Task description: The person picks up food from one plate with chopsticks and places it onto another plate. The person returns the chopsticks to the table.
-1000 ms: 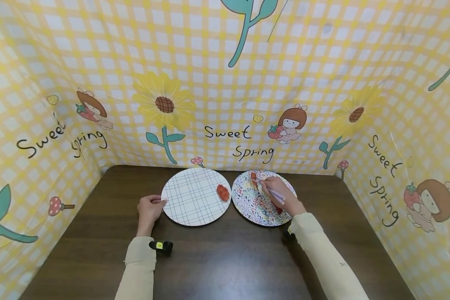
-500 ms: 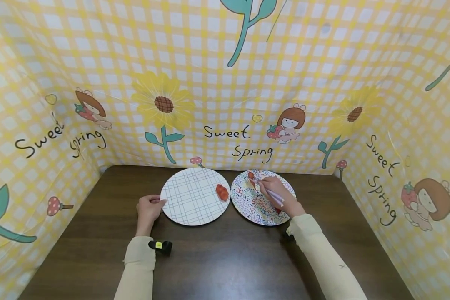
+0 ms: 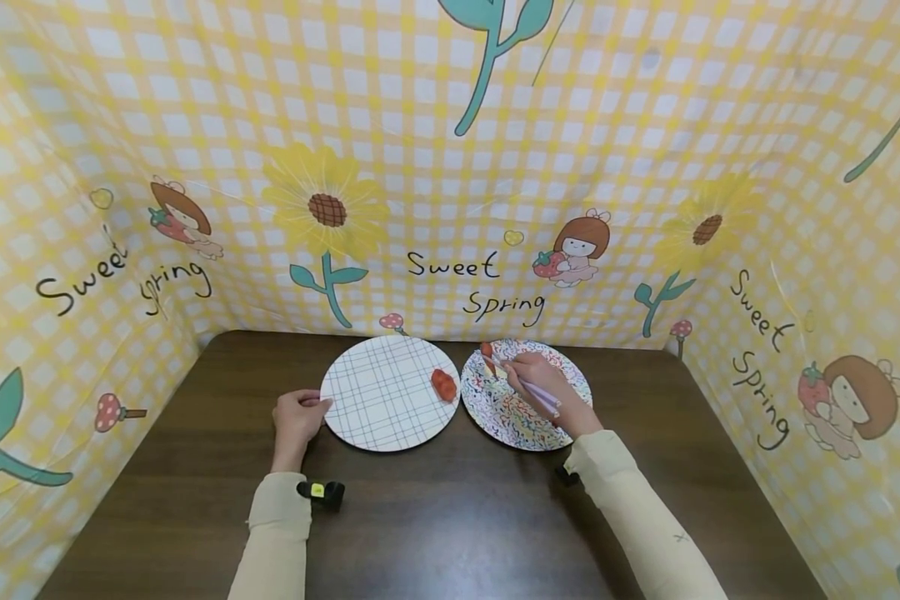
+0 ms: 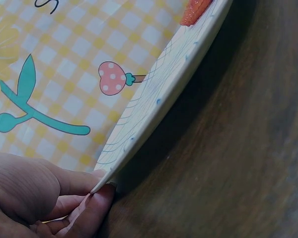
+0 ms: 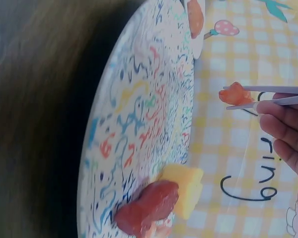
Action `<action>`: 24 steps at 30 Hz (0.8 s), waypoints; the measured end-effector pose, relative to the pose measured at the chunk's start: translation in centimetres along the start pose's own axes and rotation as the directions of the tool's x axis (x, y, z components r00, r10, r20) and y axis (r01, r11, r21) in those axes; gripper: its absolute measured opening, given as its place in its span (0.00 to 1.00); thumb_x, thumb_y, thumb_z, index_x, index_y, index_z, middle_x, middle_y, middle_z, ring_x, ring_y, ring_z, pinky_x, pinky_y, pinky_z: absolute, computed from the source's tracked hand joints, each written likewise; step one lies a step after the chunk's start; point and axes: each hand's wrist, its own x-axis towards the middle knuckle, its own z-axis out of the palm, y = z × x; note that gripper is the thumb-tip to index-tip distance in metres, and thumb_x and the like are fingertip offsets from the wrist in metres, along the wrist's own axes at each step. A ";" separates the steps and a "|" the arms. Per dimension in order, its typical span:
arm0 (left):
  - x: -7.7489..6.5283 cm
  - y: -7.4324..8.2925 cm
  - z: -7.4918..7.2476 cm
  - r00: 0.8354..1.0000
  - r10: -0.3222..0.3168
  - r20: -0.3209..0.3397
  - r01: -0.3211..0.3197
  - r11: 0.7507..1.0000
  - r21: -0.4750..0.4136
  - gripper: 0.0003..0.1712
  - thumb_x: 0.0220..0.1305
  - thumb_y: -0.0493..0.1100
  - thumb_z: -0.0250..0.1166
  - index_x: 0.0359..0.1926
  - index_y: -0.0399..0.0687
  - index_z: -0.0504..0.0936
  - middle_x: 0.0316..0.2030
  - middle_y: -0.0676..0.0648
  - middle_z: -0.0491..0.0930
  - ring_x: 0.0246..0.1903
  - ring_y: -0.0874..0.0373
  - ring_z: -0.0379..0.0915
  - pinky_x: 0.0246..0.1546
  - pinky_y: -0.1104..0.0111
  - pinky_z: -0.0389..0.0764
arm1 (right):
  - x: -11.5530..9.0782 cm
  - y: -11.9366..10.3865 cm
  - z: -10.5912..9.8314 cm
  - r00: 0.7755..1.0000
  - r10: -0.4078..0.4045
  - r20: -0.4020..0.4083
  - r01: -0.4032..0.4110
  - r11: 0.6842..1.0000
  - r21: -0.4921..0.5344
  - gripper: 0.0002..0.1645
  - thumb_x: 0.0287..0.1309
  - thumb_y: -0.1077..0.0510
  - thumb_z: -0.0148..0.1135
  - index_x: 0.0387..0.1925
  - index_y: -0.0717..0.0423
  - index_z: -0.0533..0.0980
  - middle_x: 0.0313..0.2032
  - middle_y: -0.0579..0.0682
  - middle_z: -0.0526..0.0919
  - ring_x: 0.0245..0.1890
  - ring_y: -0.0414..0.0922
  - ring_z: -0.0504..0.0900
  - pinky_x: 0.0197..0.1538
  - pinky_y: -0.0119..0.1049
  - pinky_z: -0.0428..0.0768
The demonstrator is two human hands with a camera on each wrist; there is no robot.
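My left hand (image 3: 297, 421) pinches the left rim of a white plate with blue grid lines (image 3: 382, 400); in the left wrist view the thumb lies on top and fingers beneath. An orange-red food piece (image 3: 443, 385) lies near that plate's right edge. My right hand (image 3: 546, 385) holds lilac chopsticks (image 5: 278, 89) over the white plate with coloured squiggles (image 3: 487, 417). Between their tips is a small glossy orange food piece (image 5: 234, 94), raised off the plate. A dark red glossy piece (image 5: 149, 206) and a yellow block (image 5: 187, 188) lie on the squiggle plate, mostly hidden behind my right hand in the head view.
The two plates stand side by side, rims nearly meeting, at the back of the dark brown table (image 3: 420, 517). A yellow checked cloth (image 3: 435, 200) hangs behind and on both sides. Black straps (image 3: 324, 493) circle my wrists.
My right hand has moved left with the chopsticks, carrying the orange piece towards the grid plate. The left hand stays at the plate's rim.
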 end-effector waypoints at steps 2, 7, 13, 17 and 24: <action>0.0 0.0 0.0 1.000 -0.009 -0.001 0.009 1.000 0.012 0.20 0.64 0.39 0.69 0.52 0.28 0.83 0.44 0.31 0.84 0.36 0.49 0.82 0.27 0.73 0.76 | 0.0 -0.5 -0.1 0.999 0.035 0.032 -0.035 0.999 0.004 0.13 0.70 0.64 0.54 0.39 0.63 0.84 0.34 0.55 0.86 0.39 0.54 0.82 0.48 0.48 0.80; 0.0 0.0 0.1 1.000 -0.015 -0.003 0.015 1.000 0.020 0.20 0.65 0.40 0.69 0.52 0.28 0.83 0.44 0.31 0.84 0.41 0.45 0.81 0.28 0.72 0.75 | 0.3 -1.7 -0.1 0.991 0.098 0.091 -0.101 0.994 0.029 0.16 0.73 0.63 0.52 0.48 0.64 0.84 0.36 0.54 0.86 0.41 0.53 0.82 0.51 0.48 0.78; 0.1 -0.2 0.2 1.000 -0.020 -0.004 0.020 1.000 0.024 0.20 0.65 0.40 0.69 0.53 0.28 0.83 0.45 0.31 0.84 0.41 0.46 0.81 0.28 0.73 0.75 | 0.6 -2.0 0.6 1.000 -0.001 0.029 0.000 0.999 0.046 0.13 0.69 0.67 0.55 0.45 0.66 0.84 0.35 0.55 0.86 0.38 0.51 0.82 0.50 0.46 0.79; 0.1 -0.3 0.3 1.000 -0.021 -0.002 0.021 1.000 0.018 0.20 0.65 0.39 0.69 0.53 0.28 0.82 0.45 0.31 0.83 0.40 0.45 0.82 0.29 0.71 0.77 | 0.8 -2.2 1.0 0.996 -0.081 -0.031 0.083 0.992 0.090 0.10 0.66 0.69 0.57 0.40 0.67 0.84 0.33 0.56 0.86 0.35 0.51 0.82 0.45 0.45 0.80; 0.2 -0.3 0.2 1.000 -0.015 -0.011 0.015 1.000 0.021 0.20 0.65 0.40 0.69 0.52 0.28 0.83 0.45 0.31 0.84 0.40 0.45 0.81 0.28 0.73 0.75 | 1.2 -2.0 1.7 0.991 -0.121 -0.050 0.127 0.984 0.124 0.12 0.68 0.67 0.54 0.38 0.64 0.84 0.33 0.55 0.86 0.35 0.51 0.82 0.45 0.45 0.80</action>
